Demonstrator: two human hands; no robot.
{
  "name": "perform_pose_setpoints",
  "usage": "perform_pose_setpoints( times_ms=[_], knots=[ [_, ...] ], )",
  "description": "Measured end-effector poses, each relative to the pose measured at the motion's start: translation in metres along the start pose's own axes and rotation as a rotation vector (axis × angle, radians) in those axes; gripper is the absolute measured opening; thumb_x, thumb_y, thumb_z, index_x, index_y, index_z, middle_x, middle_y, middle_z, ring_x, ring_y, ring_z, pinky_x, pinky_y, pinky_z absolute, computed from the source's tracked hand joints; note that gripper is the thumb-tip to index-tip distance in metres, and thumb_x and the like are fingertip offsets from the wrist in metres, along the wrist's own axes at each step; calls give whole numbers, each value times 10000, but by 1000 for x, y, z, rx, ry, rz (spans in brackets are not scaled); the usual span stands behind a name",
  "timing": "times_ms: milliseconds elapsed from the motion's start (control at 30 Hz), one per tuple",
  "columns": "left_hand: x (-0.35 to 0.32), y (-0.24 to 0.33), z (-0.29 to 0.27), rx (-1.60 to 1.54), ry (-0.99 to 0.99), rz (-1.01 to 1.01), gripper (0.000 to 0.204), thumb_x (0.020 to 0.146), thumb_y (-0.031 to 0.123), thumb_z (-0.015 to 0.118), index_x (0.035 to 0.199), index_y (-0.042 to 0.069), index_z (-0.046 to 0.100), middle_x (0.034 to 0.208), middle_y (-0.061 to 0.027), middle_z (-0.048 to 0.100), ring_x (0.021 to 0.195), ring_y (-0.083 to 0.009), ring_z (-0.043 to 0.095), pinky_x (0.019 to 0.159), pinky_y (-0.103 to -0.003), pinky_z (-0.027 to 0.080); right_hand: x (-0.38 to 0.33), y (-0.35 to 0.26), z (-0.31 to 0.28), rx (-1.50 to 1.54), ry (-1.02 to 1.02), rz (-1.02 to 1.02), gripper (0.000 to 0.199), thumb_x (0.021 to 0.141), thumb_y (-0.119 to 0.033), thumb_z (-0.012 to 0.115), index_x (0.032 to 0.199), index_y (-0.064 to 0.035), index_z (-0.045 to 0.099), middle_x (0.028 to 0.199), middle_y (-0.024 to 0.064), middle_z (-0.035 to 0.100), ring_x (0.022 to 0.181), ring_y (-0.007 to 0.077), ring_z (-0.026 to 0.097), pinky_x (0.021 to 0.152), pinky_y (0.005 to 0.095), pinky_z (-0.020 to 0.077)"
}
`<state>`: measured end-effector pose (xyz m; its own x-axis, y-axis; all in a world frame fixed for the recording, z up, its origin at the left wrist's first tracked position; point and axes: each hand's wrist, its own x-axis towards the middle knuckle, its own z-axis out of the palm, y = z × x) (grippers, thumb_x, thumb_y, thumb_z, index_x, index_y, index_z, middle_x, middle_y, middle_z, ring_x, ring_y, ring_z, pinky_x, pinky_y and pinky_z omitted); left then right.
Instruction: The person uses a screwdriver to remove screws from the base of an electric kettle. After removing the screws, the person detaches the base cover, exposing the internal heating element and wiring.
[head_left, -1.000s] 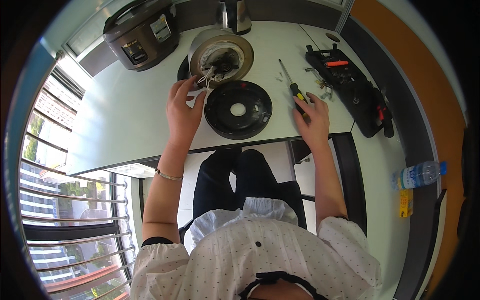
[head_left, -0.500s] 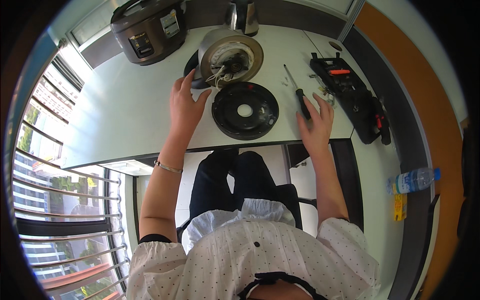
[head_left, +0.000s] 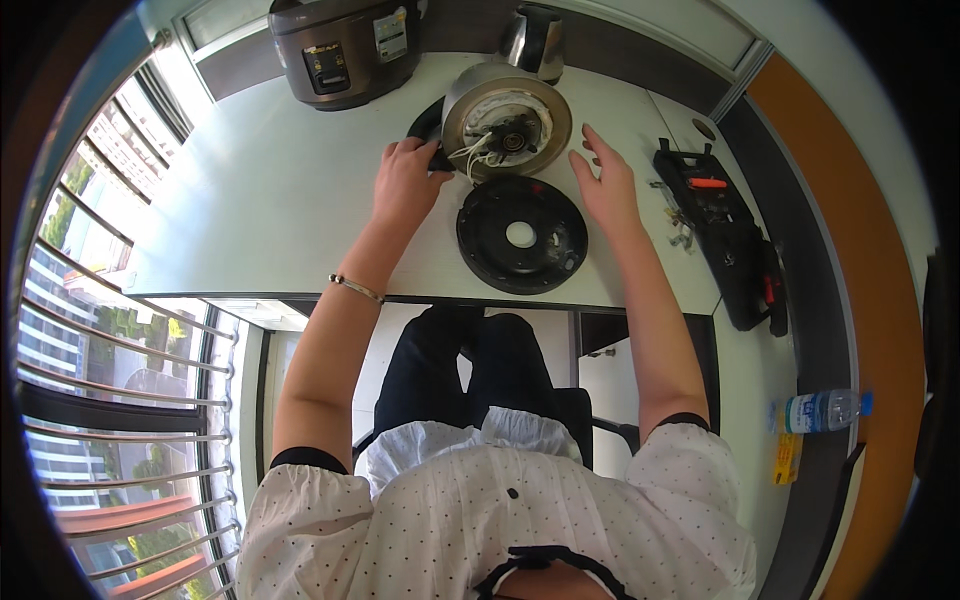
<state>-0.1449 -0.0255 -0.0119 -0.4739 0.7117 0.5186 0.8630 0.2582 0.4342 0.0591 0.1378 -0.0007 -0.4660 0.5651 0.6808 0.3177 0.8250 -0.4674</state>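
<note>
1. The white bench [head_left: 250,210] carries everything and runs from the window on the left to a darker side surface on the right.
2. A big dark rice cooker [head_left: 345,45] stands at the far edge, well apart from both hands, seemingly set back out of the way.
3. An upturned electric kettle [head_left: 505,120] lies far centre with its open underside facing up, so the wiring inside shows; white wires hang out at its left rim.
4. A black round base plate [head_left: 520,235] lies flat just near of the kettle, between the two forearms, apart from the kettle body.
5. A black tool case [head_left: 725,235] lies open on the right, with small bits just beside it, within reach of the right arm.
6. The left hand [head_left: 405,185] has its grip closed around the kettle's black handle at the left side, seemingly to steady the kettle.
7. The right hand [head_left: 605,185] lies flat on the bench just right of the kettle, fingers spread, its grip released and holding nothing.
8. A metal jug [head_left: 530,40] stands behind the kettle.
9. A plastic water bottle [head_left: 820,410] lies far to the right.
</note>
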Motion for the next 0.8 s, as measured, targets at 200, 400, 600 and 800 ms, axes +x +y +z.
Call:
perform_pose_setpoints(
  times_ms=[200,400,600,800],
  knots=[
    [12,-18,1,65,47,33,422,684,168,721,1088,77,640,1088,-93,589,1064,-300,491,899,-378,426,25,1,27,366,-156,203,475,809,-204,625,1214,22,523,1047,192,634,879,259,638,751,319,500],
    [26,-21,3,76,-1,5,409,677,176,729,1076,130,654,1068,-86,593,1057,-293,498,883,-378,436,28,2,36,363,-66,233,413,808,-171,630,1173,12,563,929,171,664,758,201,649,694,295,508],
    [25,-31,10,11,24,1,444,672,159,735,1104,133,639,1088,-106,574,1075,-298,487,904,-377,427,19,6,34,414,-94,216,393,845,-154,638,1191,13,555,942,93,654,774,111,607,717,249,492],
    [18,-27,0,-33,91,73,490,621,144,769,1090,92,635,1128,-123,538,1104,-305,457,924,-377,416,14,3,23,352,-109,309,390,835,-207,659,1144,19,585,876,90,664,716,107,604,649,246,498]
  ],
)
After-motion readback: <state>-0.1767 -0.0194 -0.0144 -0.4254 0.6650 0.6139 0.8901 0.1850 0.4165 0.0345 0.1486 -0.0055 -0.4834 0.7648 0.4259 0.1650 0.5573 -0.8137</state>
